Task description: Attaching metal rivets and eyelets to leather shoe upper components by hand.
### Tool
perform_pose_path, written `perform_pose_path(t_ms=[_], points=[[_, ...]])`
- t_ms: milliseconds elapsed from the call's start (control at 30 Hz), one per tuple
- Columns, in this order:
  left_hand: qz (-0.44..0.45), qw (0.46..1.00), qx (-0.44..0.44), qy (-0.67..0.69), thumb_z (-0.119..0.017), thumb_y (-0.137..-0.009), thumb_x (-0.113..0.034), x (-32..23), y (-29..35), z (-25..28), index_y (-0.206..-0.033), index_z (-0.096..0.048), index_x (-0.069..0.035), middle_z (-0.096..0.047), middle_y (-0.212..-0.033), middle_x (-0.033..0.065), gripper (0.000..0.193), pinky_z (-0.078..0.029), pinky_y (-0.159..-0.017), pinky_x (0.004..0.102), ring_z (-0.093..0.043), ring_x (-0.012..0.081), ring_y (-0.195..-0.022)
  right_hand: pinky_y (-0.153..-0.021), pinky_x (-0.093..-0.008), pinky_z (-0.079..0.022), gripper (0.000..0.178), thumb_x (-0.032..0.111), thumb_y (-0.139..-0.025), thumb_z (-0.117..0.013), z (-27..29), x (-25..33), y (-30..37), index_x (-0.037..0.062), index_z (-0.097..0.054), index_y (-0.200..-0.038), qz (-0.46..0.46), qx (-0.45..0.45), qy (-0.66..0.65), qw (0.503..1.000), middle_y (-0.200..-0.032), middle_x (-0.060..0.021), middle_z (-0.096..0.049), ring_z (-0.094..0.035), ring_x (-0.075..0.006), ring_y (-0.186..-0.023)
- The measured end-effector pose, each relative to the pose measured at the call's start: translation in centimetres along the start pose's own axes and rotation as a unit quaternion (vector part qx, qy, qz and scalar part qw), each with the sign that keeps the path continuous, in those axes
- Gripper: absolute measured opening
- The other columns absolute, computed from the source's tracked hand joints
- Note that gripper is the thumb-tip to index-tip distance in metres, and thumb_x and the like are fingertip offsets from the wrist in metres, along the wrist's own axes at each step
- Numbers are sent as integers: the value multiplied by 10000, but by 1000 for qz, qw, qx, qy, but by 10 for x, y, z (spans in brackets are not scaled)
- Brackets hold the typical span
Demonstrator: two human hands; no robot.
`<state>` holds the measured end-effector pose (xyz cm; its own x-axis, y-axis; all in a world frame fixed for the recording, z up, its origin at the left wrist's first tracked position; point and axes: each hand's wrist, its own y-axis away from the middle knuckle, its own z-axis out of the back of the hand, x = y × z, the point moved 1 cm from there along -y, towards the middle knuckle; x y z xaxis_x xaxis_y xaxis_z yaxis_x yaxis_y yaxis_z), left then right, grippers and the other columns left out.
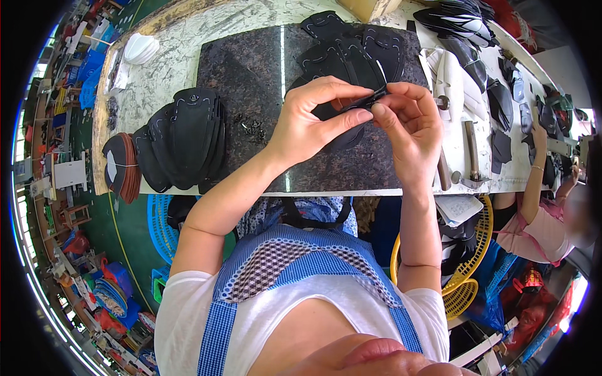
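Observation:
Over a dark speckled slab (241, 69), both hands meet at a small black piece (367, 100) of leather-like material. My left hand (313, 119) pinches it between thumb and fingers from the left. At its right end, my right hand (411, 122) grips it with thumb and forefinger; the curled fingers hide much of that end. Just beyond my hands lies a fanned pile of black shoe-upper pieces (338, 56) with pale marks along their edges. A second stack of such black pieces (188, 135) rests left of the slab. Small dark bits (253, 127) lie on the slab near my left forearm.
Brown-edged pieces (128, 169) are tied at the table's left, with white pieces (141, 49) farther back. A hammer (471, 153) and pale shoe parts (458, 81) lie to the right. Below the table are a blue basket (162, 229) and a yellow basket (481, 238). Another person (530, 222) works at far right.

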<state>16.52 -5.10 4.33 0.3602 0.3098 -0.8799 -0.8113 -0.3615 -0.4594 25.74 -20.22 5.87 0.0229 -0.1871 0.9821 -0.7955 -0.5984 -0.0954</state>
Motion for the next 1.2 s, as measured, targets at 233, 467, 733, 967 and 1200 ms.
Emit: perform_pose_path(t_ms=[233,467,733,967,1200], points=[[-26,996,37,-78,-779,-811,-17,-28,25,8,-995,-754,-34,-729,-876,82,186,-526,-711,290,-688,185,-783,-722,-298,-512,183,-30,-745,-792,5,14,27,-15,-738,-919,96,55,234,966,-864,-103,-701,-668,-190,-797],[-15,993,32,-112,-774,-806,-24,-32,44,20,-987,-733,-56,-701,-865,58,188,-488,-709,324,-649,211,-774,-700,-288,-489,142,-40,-780,-749,-8,10,36,-33,-682,-904,163,112,275,941,-847,-109,-671,-629,-202,-770],[103,994,23,-19,-747,-838,10,-37,73,41,-1005,-738,-46,-695,-881,76,177,-508,-699,313,-666,201,-794,-811,-248,-455,161,-4,-907,-683,-32,-13,56,-33,-623,-1053,-65,147,79,984,-964,-46,-618,-574,-116,-888],[98,994,4,-44,-751,-837,-11,-68,93,83,-1005,-744,-43,-689,-853,73,171,-482,-668,315,-642,186,-755,-630,-328,-463,163,-20,-783,-755,-70,-4,36,-1,-609,-856,151,294,188,925,-808,-104,-630,-578,-231,-699],[248,916,-90,-303,-724,-883,-144,-41,76,204,-1198,-675,-80,-692,-1015,117,325,-521,-886,348,-673,261,-980,-753,-258,-499,169,33,-924,-672,-116,-39,-27,-8,-711,-1084,51,199,200,958,-930,-72,-706,-631,-104,-814]])
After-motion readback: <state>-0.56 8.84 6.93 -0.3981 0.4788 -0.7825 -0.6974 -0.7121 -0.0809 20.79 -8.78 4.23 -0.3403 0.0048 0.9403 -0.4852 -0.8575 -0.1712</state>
